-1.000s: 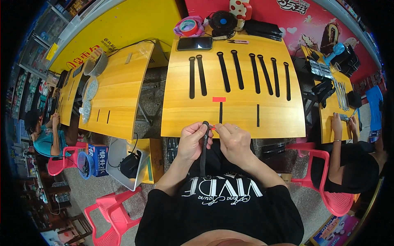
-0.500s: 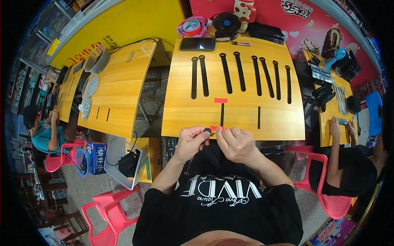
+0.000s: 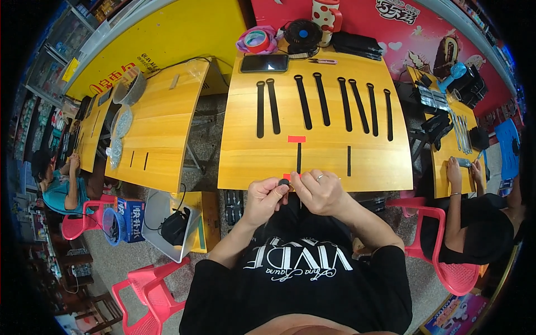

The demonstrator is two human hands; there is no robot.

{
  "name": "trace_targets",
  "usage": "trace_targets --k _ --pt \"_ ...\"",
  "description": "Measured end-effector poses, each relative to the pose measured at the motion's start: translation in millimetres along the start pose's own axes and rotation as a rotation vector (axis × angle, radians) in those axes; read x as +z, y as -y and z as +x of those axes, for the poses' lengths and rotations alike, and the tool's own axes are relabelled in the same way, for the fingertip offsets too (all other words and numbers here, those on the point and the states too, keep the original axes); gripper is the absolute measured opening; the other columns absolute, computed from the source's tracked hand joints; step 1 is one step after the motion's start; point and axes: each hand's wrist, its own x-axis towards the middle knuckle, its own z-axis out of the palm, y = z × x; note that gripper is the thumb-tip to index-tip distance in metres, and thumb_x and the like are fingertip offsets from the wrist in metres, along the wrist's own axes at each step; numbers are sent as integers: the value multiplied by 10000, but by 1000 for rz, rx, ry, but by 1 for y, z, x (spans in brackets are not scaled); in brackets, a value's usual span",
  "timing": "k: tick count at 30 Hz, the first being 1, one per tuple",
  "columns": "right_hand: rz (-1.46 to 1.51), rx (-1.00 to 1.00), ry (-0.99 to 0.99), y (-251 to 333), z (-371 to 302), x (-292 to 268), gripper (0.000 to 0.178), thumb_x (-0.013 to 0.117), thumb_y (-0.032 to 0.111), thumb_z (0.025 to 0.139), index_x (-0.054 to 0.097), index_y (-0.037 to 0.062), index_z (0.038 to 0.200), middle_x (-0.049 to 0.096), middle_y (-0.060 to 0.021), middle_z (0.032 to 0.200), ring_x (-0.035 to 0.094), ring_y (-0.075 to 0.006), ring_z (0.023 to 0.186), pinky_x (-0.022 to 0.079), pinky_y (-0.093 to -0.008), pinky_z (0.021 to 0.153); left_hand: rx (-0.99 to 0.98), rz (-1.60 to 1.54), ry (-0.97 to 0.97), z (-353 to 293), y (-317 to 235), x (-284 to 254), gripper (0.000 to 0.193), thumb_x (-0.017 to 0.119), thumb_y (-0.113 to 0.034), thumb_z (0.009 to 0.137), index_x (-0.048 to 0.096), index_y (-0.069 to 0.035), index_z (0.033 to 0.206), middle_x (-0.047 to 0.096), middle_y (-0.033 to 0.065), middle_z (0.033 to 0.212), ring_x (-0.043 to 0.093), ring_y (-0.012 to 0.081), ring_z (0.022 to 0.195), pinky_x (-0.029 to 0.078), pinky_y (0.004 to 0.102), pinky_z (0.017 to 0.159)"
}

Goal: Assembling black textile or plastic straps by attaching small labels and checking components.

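My left hand [image 3: 267,198] and my right hand [image 3: 319,192] meet at the near edge of the yellow wooden table [image 3: 335,151]. Both pinch the rounded end of a black strap [image 3: 283,182]. The remainder of the strap drops toward my lap and is lost against my black shirt. A small red piece [image 3: 290,176] shows at my right fingertips; I cannot tell whether it is held or stuck to the table. On the table, a red marker [image 3: 296,139] lies beyond my hands, with a short black strip [image 3: 298,158] below it.
Several long black straps [image 3: 321,100] lie in a row on the table's far half. Behind them are a phone [image 3: 264,63], tape rolls [image 3: 257,40], a small fan [image 3: 301,32] and scissors [image 3: 321,61]. A person [image 3: 491,223] sits right on a red chair; another person [image 3: 61,187] sits left.
The strap hung straight down from my left hand at the table edge. Now both hands have closed together on its top end, and the red piece shows between them.
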Motion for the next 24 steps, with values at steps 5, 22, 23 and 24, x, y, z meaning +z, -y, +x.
trace_targets --k 5,22,23,24 --pt "-67 -172 21 -9 4 -9 306 647 166 741 683 -29 974 509 -22 659 540 -139 563 405 -258 451 -217 89 270 11 -15 -25 164 628 -123 957 727 -22 875 582 -24 598 472 27 503 343 182 453" --pt "362 488 -57 4 10 -3 280 624 -25 744 640 26 1019 580 -108 708 619 -290 618 462 -381 518 -117 -228 1 24 6 -19 198 605 -169 992 697 6 1003 644 33 693 544 73 493 412 178 433" --pt "328 508 -62 8 9 -2 271 623 -24 742 637 22 1009 567 -107 697 613 -288 615 458 -380 514 -126 -228 5 23 4 -16 198 605 -169 992 697 6 1003 644 33 693 544 73 493 412 178 433" --pt "295 528 -66 11 8 0 262 621 -24 740 634 19 999 555 -107 686 607 -286 612 453 -378 509 -122 -222 -2 22 1 -14 199 602 -168 994 697 7 1002 646 39 696 546 74 495 417 180 434"
